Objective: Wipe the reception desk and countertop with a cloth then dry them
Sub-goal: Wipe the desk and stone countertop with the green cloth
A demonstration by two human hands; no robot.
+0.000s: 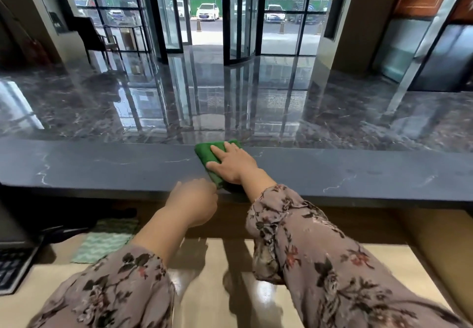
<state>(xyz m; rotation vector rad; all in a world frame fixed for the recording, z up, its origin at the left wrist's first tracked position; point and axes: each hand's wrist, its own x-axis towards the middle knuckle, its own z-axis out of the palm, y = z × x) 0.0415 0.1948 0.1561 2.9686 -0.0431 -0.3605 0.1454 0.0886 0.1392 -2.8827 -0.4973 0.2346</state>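
A folded green cloth (207, 154) lies across the dark grey marble countertop (102, 166), from its far edge to its near edge. My right hand (234, 165) presses flat on the cloth with fingers spread. My left hand (193, 201) is at the counter's near edge, its fingertips pinching the cloth's near corner. Below the counter lies the lower beige reception desk (204, 289).
A pale green patterned cloth (107, 240) lies on the lower desk at the left. A black keyboard (12, 268) sits at the desk's far left, under dark equipment. Beyond the counter are a glossy marble lobby floor, a dark chair (94, 37) and glass doors.
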